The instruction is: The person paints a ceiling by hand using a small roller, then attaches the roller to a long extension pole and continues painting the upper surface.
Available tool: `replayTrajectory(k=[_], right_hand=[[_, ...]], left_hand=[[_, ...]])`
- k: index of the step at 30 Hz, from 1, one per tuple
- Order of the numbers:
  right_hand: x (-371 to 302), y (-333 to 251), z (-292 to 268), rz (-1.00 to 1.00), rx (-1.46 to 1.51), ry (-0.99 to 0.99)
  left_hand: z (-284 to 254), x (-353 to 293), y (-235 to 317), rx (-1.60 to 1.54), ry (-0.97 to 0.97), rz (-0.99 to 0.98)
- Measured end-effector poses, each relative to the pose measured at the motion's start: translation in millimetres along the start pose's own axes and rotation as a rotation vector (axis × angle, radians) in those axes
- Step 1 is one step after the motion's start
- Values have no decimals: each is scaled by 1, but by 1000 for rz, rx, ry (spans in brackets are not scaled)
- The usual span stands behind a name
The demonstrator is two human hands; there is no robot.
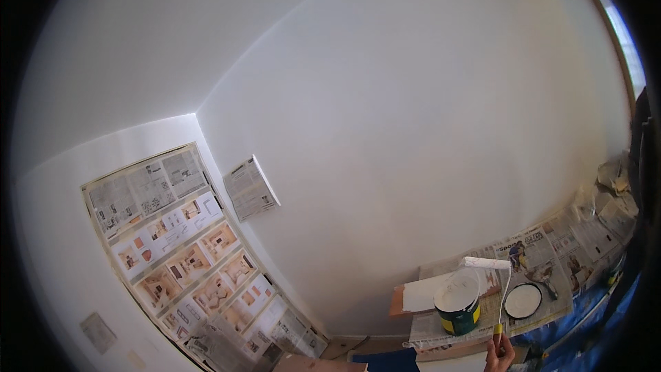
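Note:
At the lower right, my right hand is closed around the red and yellow handle of a paint roller. Its thin wire frame rises from the handle to a white-coated sleeve, held up near the far rim of a paint bucket. The bucket is dark green with a yellow band and has white paint inside; whether the sleeve touches it, I cannot tell. Right of the bucket lies a round lid smeared with white. A brush-like tool rests just beyond the lid. My left hand is out of the picture.
Newspaper covers the surface under the bucket, with blue sheeting along its near side. A partly white board lies left of the bucket. Taped paper sheets cover a door-shaped panel at left. A large pale wall stands ahead.

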State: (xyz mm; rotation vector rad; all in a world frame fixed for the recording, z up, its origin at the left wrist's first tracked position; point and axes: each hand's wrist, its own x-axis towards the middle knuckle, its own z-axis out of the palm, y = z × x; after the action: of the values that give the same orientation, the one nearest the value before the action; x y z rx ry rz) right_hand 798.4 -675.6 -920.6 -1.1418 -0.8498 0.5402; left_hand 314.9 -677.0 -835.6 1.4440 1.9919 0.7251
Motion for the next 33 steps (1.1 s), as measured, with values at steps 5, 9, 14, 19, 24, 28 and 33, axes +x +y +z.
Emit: replayTrajectory(k=[5,9,14,19,24,28,33], right_hand=[[2,-20,-21,43,-22,46],[-1,-22,-33,45,9,30],[-3,-16,-38,73,-1,82],[-2,-31,-34,40,-43,96],[1,-1,-7,107,108,180],[9,-25,15,50,-43,238],[7,-35,25,-19,-337,330]], left_hand=[[13,14,3,18,-39,16],[23,8,-1,29,-82,-1],[52,26,-13,40,-173,-4],[86,42,-43,65,-294,-7],[128,65,-94,115,-483,19],[128,74,-113,167,-495,192],[132,126,33,34,-396,517]])
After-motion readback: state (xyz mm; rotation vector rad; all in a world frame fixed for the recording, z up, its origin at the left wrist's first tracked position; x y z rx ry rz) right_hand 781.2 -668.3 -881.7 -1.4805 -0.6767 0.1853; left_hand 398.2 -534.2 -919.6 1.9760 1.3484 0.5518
